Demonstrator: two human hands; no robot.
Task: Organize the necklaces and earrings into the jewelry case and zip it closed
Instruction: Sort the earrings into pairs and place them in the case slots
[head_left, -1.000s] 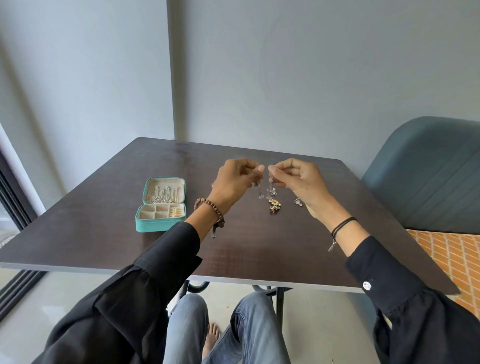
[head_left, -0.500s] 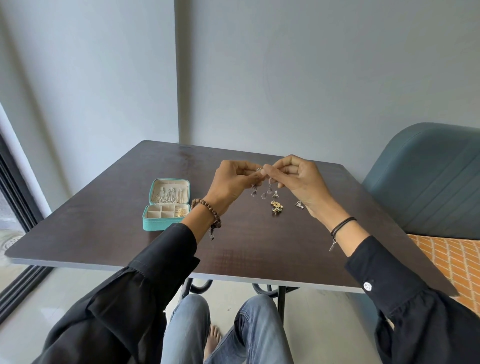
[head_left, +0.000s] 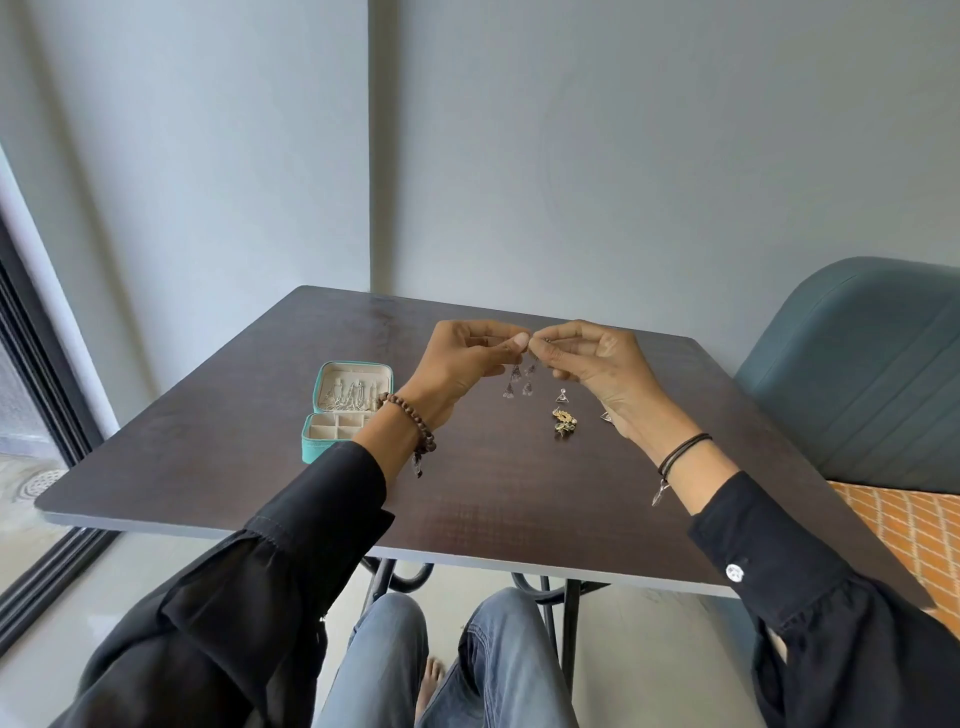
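Roughly half done, by my reading; sorting is under way and zipping not yet begun. Room: plain grey walls (head_left: 623, 156) meeting in a corner, dark window frame (head_left: 31, 374) at the left, blue-grey chair (head_left: 857, 374) at the right. Dark wood-grain table (head_left: 260, 441), square. Case (head_left: 324, 451): teal, on the table's left side, open, lid upright with silvery chains hung inside, so the necklaces look stowed; base compartments partly hidden behind the left wrist. Left hand (head_left: 462, 364) and right hand (head_left: 597, 364) are raised above the table's middle, fingertips nearly meeting, both pinching the top of clear drop earrings (head_left: 519, 382) that dangle between them; pair or single, cannot tell. On the table, well apart from the case: gold piece (head_left: 563, 422), triangle piece (head_left: 561, 396), and one small piece (head_left: 605, 415) beside the right wrist. Left to do: stow these, shut the lid, zip.
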